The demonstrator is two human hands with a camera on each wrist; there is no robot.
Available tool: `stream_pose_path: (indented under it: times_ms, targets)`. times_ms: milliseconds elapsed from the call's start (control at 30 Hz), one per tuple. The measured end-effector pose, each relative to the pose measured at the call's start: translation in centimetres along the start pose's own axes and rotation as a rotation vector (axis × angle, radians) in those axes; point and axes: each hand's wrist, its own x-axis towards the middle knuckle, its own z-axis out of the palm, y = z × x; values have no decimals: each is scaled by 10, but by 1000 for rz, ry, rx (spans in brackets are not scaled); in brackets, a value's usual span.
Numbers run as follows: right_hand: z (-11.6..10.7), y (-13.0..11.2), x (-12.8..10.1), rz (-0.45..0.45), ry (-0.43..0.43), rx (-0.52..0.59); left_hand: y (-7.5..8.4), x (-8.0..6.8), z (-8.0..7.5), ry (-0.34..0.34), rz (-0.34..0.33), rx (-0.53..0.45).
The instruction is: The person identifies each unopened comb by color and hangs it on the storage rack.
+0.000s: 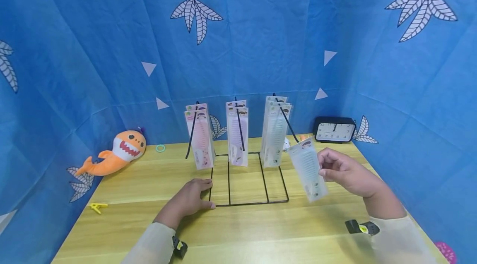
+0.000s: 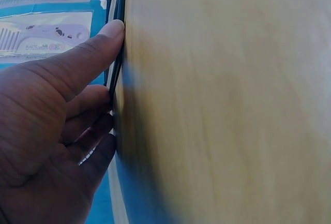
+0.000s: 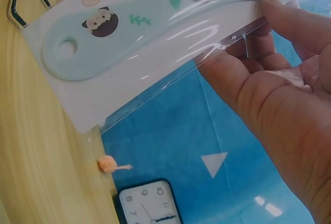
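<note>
My right hand (image 1: 344, 172) pinches the right edge of a packaged pale green comb (image 1: 307, 169). This pack hangs tilted, its top at the front end of the right hook on a black wire rack (image 1: 247, 203). The right wrist view shows thumb and fingers on the edge of the clear wrapper (image 3: 170, 81). My left hand (image 1: 191, 198) rests at the front left corner of the rack's base, thumb and fingers extended against the wire. On the rack hang packaged pink combs (image 1: 201, 140) at left, lilac combs (image 1: 237, 135) in the middle and green combs (image 1: 275, 135) at right.
An orange shark plush (image 1: 117, 152) lies at the table's back left, near a small green ring (image 1: 160, 148). A yellow clip (image 1: 97, 207) lies at the left edge. A black alarm clock (image 1: 334, 130) stands at the back right, before the blue curtain (image 1: 253, 49).
</note>
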Motion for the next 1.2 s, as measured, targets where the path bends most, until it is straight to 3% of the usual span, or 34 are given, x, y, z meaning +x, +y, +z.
stream_pose_path:
  times_ms: [667, 967, 1200]
  targets:
    - [18, 11, 18, 66, 136, -13, 2, -1, -1, -4, 5, -5]
    - [31, 11, 44, 237, 297, -12, 2, 0, -2, 0, 16, 6]
    - [38, 18, 66, 300, 378, 47, 0, 0, -1, 0, 17, 4]
